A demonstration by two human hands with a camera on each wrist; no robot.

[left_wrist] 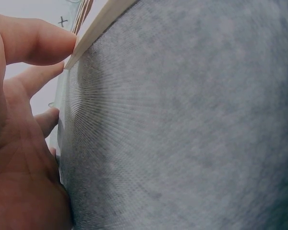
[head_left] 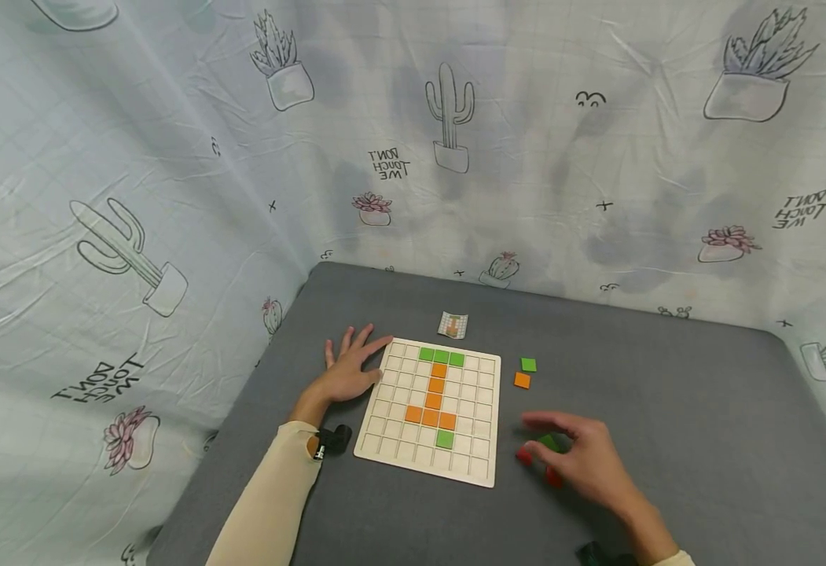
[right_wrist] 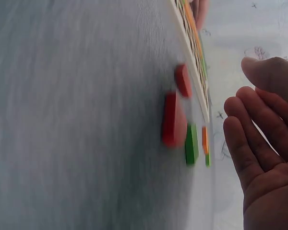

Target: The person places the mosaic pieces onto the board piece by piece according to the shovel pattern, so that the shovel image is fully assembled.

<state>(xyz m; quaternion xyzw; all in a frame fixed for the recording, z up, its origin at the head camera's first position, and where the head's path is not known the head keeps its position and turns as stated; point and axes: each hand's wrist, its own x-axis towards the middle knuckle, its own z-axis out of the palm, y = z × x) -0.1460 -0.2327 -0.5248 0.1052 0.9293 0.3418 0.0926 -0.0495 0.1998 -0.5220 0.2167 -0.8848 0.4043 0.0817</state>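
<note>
A pale wooden grid board (head_left: 472, 409) lies on the grey table, with green tiles (head_left: 442, 357) along its top and orange tiles (head_left: 433, 401) below them. One more green tile (head_left: 444, 439) sits lower down. My left hand (head_left: 347, 373) has its fingers spread, thumb and forefinger touching the board's left edge. Over some loose pieces hovers my right hand (head_left: 585, 456), fingers loosely bent and nothing between them. Two red pieces (right_wrist: 173, 120) and a green piece (right_wrist: 191, 144) show apart from that hand in the right wrist view.
Beyond the board lies a small printed card (head_left: 453, 325) with a grid pattern. A loose green tile (head_left: 529, 365) and a loose orange tile (head_left: 522, 380) lie right of the board. Cactus-print fabric (head_left: 526, 157) hangs behind the table (head_left: 695, 409).
</note>
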